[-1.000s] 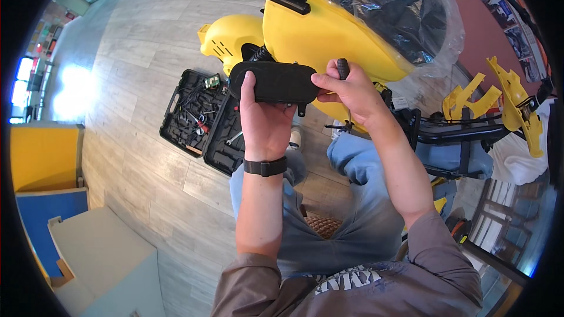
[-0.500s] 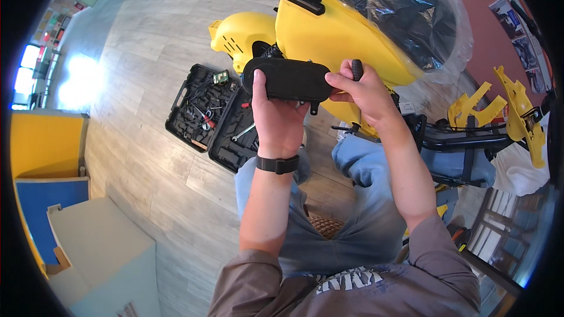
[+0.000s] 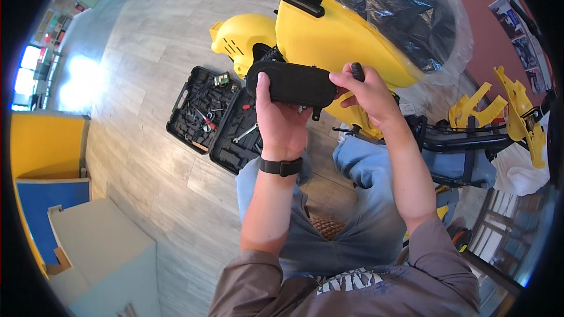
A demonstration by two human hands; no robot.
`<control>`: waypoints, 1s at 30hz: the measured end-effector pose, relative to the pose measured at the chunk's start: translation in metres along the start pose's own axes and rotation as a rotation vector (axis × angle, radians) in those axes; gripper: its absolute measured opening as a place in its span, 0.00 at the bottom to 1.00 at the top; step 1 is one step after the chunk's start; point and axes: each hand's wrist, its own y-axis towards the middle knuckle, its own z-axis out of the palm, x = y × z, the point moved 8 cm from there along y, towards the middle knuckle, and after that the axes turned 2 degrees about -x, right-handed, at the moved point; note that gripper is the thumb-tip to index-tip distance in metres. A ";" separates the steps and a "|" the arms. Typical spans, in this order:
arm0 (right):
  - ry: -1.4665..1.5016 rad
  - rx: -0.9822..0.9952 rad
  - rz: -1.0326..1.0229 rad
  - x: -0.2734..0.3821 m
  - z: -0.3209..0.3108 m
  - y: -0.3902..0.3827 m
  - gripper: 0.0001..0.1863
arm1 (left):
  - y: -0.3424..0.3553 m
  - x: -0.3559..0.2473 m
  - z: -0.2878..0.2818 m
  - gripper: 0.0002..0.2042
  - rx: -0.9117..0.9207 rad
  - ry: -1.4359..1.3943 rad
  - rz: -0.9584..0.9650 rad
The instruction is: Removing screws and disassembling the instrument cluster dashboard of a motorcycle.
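A flat black oblong cover with rounded ends and small tabs along its edges is held up in front of me. My left hand grips it from below, the thumb lying on its face and the fingers behind. At its right end, the thumb and fingertips of my right hand touch the rim. A black-handled tool pokes up between that hand's fingers; its lower part is hidden by the hand. Behind the cover stands a large yellow body panel of a vehicle.
An opened black tool case with a wrench and several tools lies on the floor, left of my knees. Clear plastic wrap covers a dark part at the top. Black tubing and yellow brackets stand at the right.
Both hands and the cover have shifted slightly right and down. The right fingers have spread a little near the cover's end.
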 end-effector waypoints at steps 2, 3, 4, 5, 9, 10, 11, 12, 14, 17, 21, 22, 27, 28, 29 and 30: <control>-0.014 -0.017 0.008 -0.001 -0.004 0.002 0.19 | -0.001 0.000 0.003 0.29 0.040 0.017 -0.006; -0.071 -0.054 -0.021 -0.001 -0.008 0.004 0.19 | -0.002 -0.001 0.004 0.29 0.041 0.019 -0.008; -0.128 -0.091 -0.050 -0.001 -0.012 0.006 0.19 | -0.002 -0.001 0.004 0.29 0.042 0.023 -0.008; -0.126 -0.094 -0.050 -0.003 -0.012 0.008 0.19 | -0.002 -0.001 0.004 0.30 0.043 0.027 -0.008; 0.035 -0.066 -0.116 0.000 -0.005 0.009 0.20 | -0.003 0.003 0.009 0.29 0.083 0.042 -0.039; 0.133 -0.012 -0.118 0.001 0.000 0.008 0.20 | -0.004 0.004 0.009 0.29 0.073 0.079 -0.047; 0.134 -0.016 -0.117 0.000 -0.001 0.008 0.20 | -0.004 0.005 0.009 0.29 0.064 0.116 -0.056; 0.076 0.009 -0.119 -0.001 0.000 0.010 0.20 | -0.004 0.006 0.009 0.29 0.065 0.118 -0.058; 0.019 0.032 -0.120 -0.001 0.000 0.009 0.20 | -0.003 0.006 0.008 0.28 0.072 0.127 -0.052; 0.088 0.061 -0.103 0.000 0.003 0.007 0.21 | -0.002 0.008 0.008 0.28 0.063 0.123 -0.071; 0.127 0.057 -0.130 -0.003 0.003 0.008 0.22 | -0.002 0.008 0.007 0.27 0.053 0.130 -0.068; 0.149 0.049 -0.139 -0.003 0.003 0.008 0.22 | -0.001 0.009 0.007 0.26 0.058 0.132 -0.065; 0.261 0.035 -0.140 -0.002 0.012 0.004 0.22 | 0.003 0.006 0.005 0.18 0.085 0.185 0.018; 0.297 0.027 -0.117 -0.004 0.013 0.003 0.22 | 0.001 0.002 0.008 0.16 0.088 0.197 0.085; 0.297 0.028 -0.117 -0.003 0.016 0.002 0.22 | -0.001 -0.003 0.010 0.14 0.091 0.209 0.152; 0.314 0.009 -0.122 -0.001 0.017 0.000 0.22 | -0.001 -0.004 0.011 0.14 0.090 0.209 0.154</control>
